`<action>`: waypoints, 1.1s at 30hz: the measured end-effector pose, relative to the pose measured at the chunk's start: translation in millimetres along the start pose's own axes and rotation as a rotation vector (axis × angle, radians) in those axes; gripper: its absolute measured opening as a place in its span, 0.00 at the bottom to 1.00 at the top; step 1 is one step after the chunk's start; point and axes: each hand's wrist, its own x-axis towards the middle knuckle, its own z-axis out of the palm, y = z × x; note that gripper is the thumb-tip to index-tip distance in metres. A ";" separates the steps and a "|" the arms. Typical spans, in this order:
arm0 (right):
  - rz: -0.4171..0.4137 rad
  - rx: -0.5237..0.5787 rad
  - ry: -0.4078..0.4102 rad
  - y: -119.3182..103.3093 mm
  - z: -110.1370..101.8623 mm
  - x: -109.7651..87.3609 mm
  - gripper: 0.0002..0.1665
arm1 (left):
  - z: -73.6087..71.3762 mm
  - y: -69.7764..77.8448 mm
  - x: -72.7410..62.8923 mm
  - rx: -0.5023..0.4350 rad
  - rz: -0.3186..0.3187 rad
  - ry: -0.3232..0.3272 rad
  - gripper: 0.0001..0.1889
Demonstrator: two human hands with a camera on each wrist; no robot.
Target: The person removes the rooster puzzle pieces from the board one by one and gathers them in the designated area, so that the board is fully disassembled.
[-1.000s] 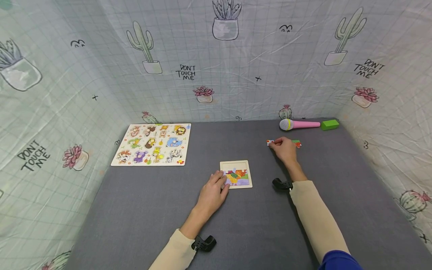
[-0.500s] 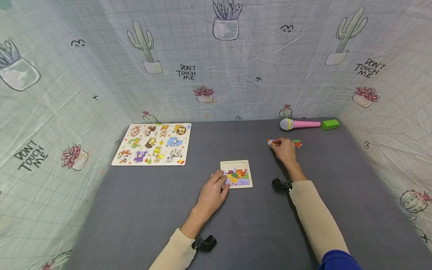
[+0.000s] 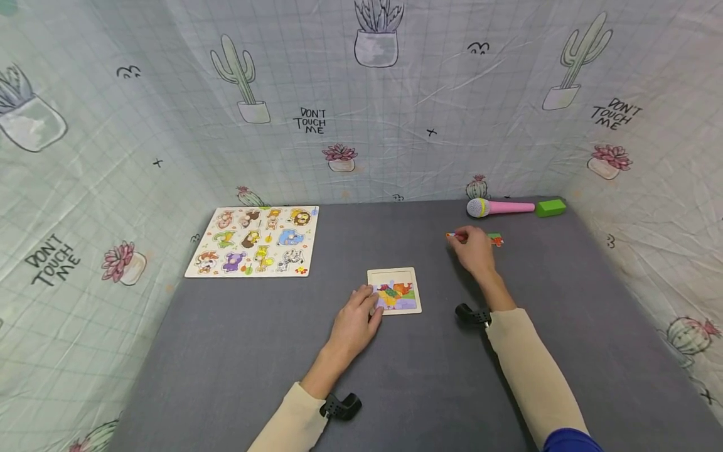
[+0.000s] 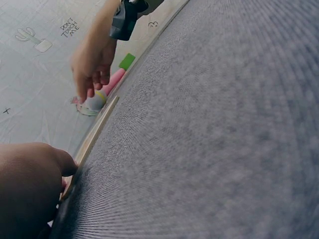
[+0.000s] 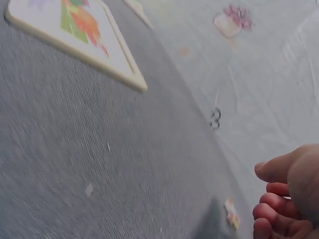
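Observation:
My left hand [image 3: 351,323] rests at the left edge of a small square wooden jigsaw puzzle tray [image 3: 390,275], its fingers over the rim and the thumb near the front left corner. In the left wrist view the thumb [image 4: 67,163] lies against the tray's edge. Colourful pieces fill the tray's near part; bare wood shows along its far part. My right hand [image 3: 477,252] is bent over loose jigsaw pieces to the right of the tray. One piece [image 3: 497,239] shows right of it. In the right wrist view a loose piece [image 5: 231,214] lies beside the loosely curled fingers, with nothing visible between thumb and fingers.
A large animal puzzle board [image 3: 312,251] lies at the back left of the grey tabletop [image 3: 271,370]. A pink toy microphone [image 3: 511,208] and a green block [image 3: 550,208] lie at the back right. Printed cloth walls [image 3: 395,169] stand around the table.
My right hand has shifted slightly up and now covers more of the loose piece on its left. My left hand and the tray have stayed in place.

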 end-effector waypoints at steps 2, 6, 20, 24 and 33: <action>-0.038 0.003 -0.012 -6.5 -0.5 -3.9 0.19 | -0.3 -0.2 0.3 0.003 -0.004 -0.005 0.16; -0.107 -0.001 -0.047 -18.5 1.5 -14.8 0.18 | -1.5 0.0 1.0 0.003 -0.007 -0.012 0.17; -0.221 -0.037 -0.205 -46.5 17.1 -59.0 0.16 | -4.9 7.3 4.7 0.005 0.030 0.016 0.12; -0.237 -0.050 -0.223 -47.9 21.8 -65.9 0.15 | -3.3 14.2 5.9 0.006 0.074 0.026 0.10; -0.324 -0.011 -0.269 -48.3 28.4 -76.8 0.12 | 2.0 27.3 12.1 0.037 0.166 0.019 0.11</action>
